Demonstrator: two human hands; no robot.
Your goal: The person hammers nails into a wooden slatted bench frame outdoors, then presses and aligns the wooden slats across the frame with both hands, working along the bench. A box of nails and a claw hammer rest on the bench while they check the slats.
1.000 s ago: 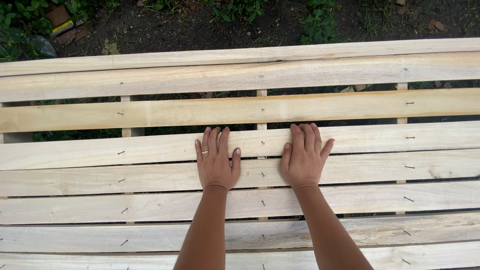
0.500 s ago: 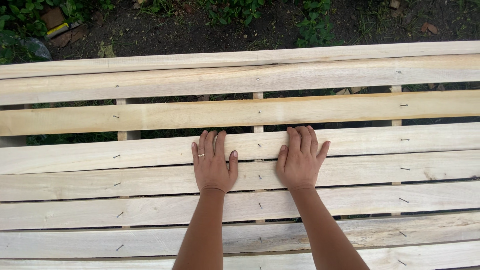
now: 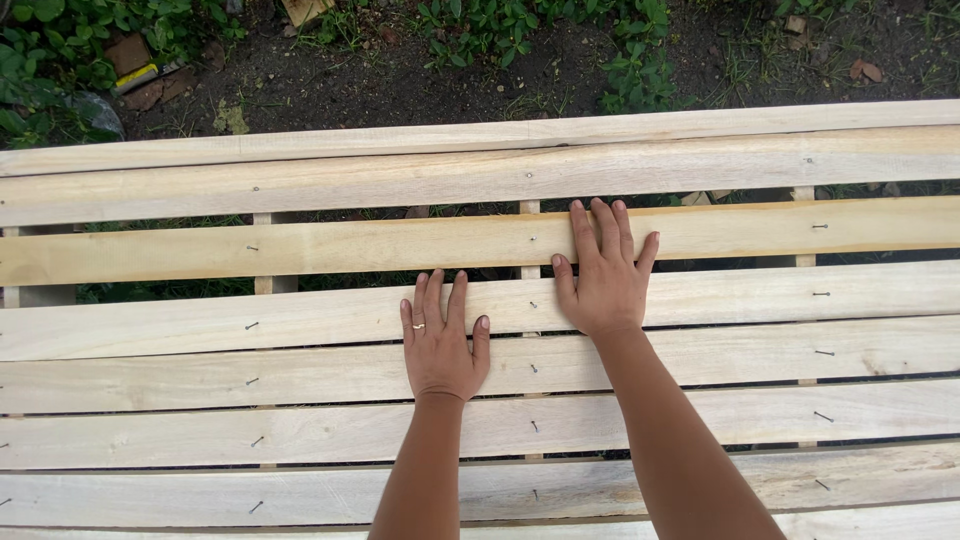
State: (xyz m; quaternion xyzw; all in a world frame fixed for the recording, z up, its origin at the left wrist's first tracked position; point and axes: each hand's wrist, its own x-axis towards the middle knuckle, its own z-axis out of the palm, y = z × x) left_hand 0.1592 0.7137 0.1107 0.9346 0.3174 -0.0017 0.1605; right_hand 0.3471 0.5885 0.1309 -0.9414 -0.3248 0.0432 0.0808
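Both hands lie flat, palms down, on a frame of pale wooden slats (image 3: 300,330) that run from side to side across the view. The left hand (image 3: 443,345) rests on the slat just below the middle of the frame, its heel reaching onto the next slat toward the person; a ring (image 3: 418,326) sits on one finger. Its fingers (image 3: 434,296) are stretched out straight and close together, released, grasping nothing. The right hand (image 3: 603,280) lies further from the person and to the right, well apart from the left. Its palm is on the same slat as the left hand's fingers, while its fingers (image 3: 603,228) reach across the gap onto the yellower slat (image 3: 300,248) beyond. These fingers are also spread flat and open, holding nothing.

Narrow dark gaps separate the slats, and upright cross battens (image 3: 262,284) show through the gaps beneath them. Small nails (image 3: 251,325) stand in rows along the slats, several of them bent or not driven home; one row runs between the two hands. Beyond the far edge of the frame lies bare dark soil (image 3: 400,85) with green plants (image 3: 480,25), and a brick (image 3: 128,55) lies at the upper left among the leaves.
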